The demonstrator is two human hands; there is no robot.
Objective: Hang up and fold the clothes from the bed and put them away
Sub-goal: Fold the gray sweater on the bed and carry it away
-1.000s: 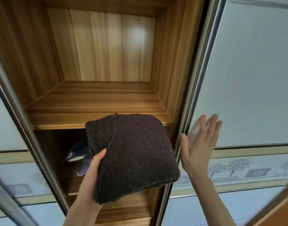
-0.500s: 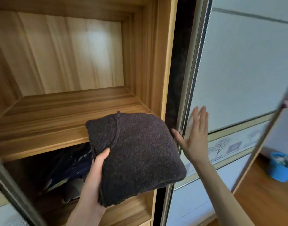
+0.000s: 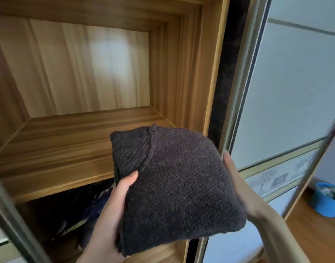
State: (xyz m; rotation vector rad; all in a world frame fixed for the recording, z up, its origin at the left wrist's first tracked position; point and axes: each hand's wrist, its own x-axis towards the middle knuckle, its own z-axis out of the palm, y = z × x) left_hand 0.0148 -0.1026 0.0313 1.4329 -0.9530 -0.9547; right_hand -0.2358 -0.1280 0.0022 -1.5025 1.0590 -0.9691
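A folded dark brown knitted sweater (image 3: pixel 178 185) is held up in front of the open wardrobe, just before the front edge of a wooden shelf (image 3: pixel 54 154). My left hand (image 3: pixel 117 204) grips its left side, thumb on top and fingers hidden underneath. My right hand (image 3: pixel 237 183) holds its right side, mostly hidden behind the knit, with a fingertip showing at the upper right edge.
The shelf compartment has wooden side and back walls. Below the shelf lie dark blue clothes (image 3: pixel 81 211). The white sliding door (image 3: pixel 288 95) stands to the right, its metal frame close to my right hand. A blue basket (image 3: pixel 327 200) sits on the wooden floor at far right.
My right hand left the sliding door and came onto the sweater's right side. The sweater has risen slightly toward the shelf. The view has turned a little to the right.
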